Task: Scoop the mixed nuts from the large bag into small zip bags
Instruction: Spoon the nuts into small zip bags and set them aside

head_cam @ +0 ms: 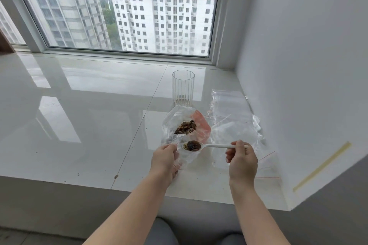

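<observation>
The right hand point(242, 155) pinches the handle of a white plastic spoon point(211, 146), whose bowl carries a load of mixed nuts point(192, 145). The left hand point(164, 159) grips the mouth of a small zip bag point(186, 158), held just under the spoon bowl. The large bag point(185, 123) (clear, with an orange-pink panel) lies open on the glossy white window ledge point(89, 125), more nuts visible inside. Spare zip bags point(235, 123) lie to its right, against the wall. A ribbed clear glass point(183, 88) stands upright behind. No label text is legible.
</observation>
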